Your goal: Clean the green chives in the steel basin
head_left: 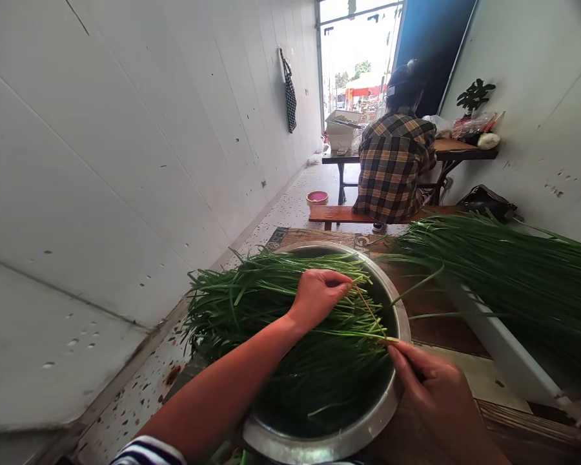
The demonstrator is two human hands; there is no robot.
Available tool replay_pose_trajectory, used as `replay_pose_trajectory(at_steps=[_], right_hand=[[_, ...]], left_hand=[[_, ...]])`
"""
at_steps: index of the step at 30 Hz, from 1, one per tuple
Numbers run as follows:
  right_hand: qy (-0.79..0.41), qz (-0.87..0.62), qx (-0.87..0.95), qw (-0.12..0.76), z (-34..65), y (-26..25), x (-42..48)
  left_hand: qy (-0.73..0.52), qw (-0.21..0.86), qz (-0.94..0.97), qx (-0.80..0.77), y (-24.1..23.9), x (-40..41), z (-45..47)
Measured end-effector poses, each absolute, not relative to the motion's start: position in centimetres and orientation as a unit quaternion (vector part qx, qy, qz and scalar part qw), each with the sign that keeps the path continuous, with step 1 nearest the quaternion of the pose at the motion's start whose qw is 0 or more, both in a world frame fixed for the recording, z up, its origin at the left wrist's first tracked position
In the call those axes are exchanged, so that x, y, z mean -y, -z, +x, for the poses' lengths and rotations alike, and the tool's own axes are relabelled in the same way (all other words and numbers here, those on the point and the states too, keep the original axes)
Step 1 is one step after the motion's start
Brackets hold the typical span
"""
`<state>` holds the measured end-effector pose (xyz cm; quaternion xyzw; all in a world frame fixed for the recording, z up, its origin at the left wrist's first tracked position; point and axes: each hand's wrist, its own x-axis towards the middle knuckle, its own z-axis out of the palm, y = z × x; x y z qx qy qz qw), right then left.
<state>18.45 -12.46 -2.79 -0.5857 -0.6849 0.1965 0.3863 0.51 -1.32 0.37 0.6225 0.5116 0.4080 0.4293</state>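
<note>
A wide metal basin [401, 326] holds a thick heap of garlic chives [252, 303], their leafy ends hanging over its left rim and their pale cut ends to the right. Above the heap, my left hand [317, 297] is closed in a pinch on one end of a thin brownish strand [368, 307], seemingly a withered leaf. The strand runs taut down to my right hand [433, 381], whose thumb and finger pinch the pale end of a single chive [353, 334] at the basin's right rim. That chive lies leftward across the heap.
More long chives [513, 278] lie over a white tray [503, 349] at the right, on the patterned table [465, 371]. Ahead, a person in a plaid shirt [392, 165] sits on a wooden bench [332, 214]. A white wall [126, 161] runs along the left.
</note>
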Motion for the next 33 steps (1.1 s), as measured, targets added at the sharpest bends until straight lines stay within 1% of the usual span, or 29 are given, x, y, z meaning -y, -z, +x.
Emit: replay_pose_trajectory(at_steps=[12,20,33], right_hand=[[-0.206,-0.592,0.678,0.385,18.33,2.80,12.60],[-0.200,-0.598,0.674,0.385,18.40,2.93,12.63],[-0.198,-0.594,0.674,0.392,18.33,2.83,12.65]], left_hand=[[-0.410,0.451,0.596,-0.522,-0.37,1.30,0.62],[-0.403,0.443,0.605,-0.525,-0.49,1.36,0.63],[-0.403,0.457,0.596,-0.523,-0.87,1.57,0.73]])
